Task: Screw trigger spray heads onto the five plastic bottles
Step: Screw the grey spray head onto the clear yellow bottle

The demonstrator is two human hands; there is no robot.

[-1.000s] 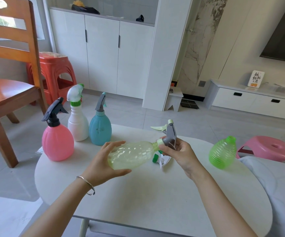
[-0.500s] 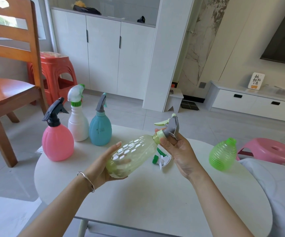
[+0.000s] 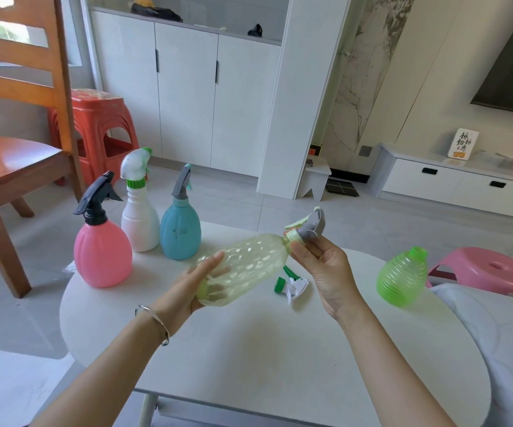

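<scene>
Over white table (image 3: 249, 349), hands clamped: left (image 3: 184, 291) on yellow bottle (image 3: 242, 269), right (image 3: 326, 269) on sprayer (image 3: 312, 228).

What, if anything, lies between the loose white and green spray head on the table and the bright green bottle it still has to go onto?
Nothing visible does. The loose spray head lies on the white table below the right hand, and the green bottle stands apart toward the table's right edge with bare tabletop between them and its neck open.

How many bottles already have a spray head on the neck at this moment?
4: the pink bottle, white bottle and blue bottle standing at the table's back left, plus the pale yellow bottle held in both hands, its head possibly not tight yet.
</scene>
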